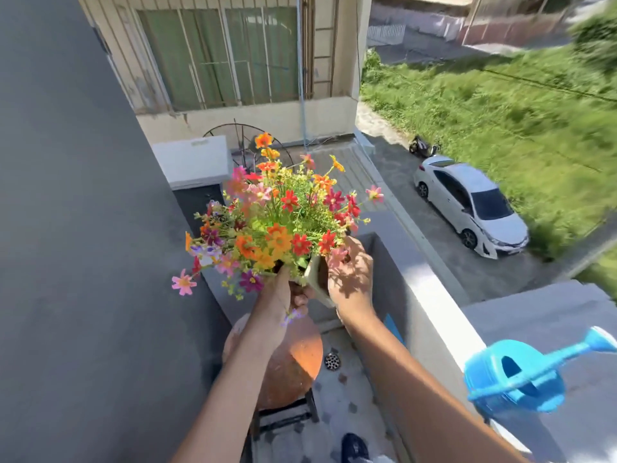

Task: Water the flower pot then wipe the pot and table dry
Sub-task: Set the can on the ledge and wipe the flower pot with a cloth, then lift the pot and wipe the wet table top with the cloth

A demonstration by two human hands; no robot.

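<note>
A pale pot [317, 279] full of orange, red and pink flowers [277, 225] is held up in the air, tilted, above a small round orange table [297, 365]. My left hand [287, 295] grips the pot from below on its left side. On the pot's right side, my right hand [350, 275] wraps round the wall and rim. A blue watering can [514, 375] stands on the balcony ledge [430, 295] at the right, its spout pointing right. The blossoms hide most of the pot.
A dark grey wall [83, 228] closes the left side. The tiled balcony floor [347, 406] has a round drain [332, 361] beside the table. Beyond the ledge lie a lower roof, a parked white car [470, 205] and grass.
</note>
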